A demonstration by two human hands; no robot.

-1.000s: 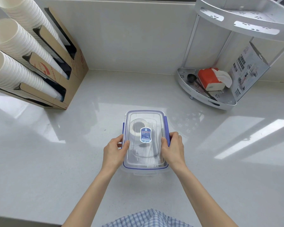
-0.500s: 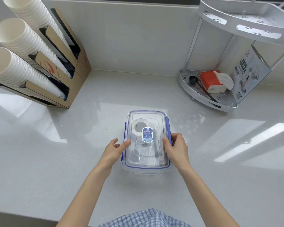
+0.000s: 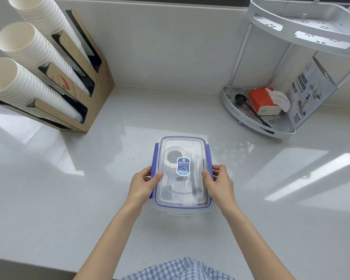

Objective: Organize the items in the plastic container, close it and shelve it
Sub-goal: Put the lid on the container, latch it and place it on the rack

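Stacks of white paper cups (image 3: 24, 63) lean out of a brown cardboard dispenser (image 3: 93, 81) at the far left of the pale glossy table (image 3: 69, 199). Nearer the middle, the left hand (image 3: 142, 185) grips the left side of the clear rectangular plastic container with blue-edged lid (image 3: 182, 174), its fingers (image 3: 148, 171) wrapped around the blue side latch and the thumb on the lid. The container sits on the table with its lid on, dim shapes showing through. The right hand (image 3: 220, 183) clasps the opposite side likewise. Far right stands a white metal two-tier corner shelf (image 3: 251, 122), its lower tier holding a black scoop (image 3: 240, 99), an orange tissue pack (image 3: 263, 101) and a printed grey box (image 3: 309, 91).
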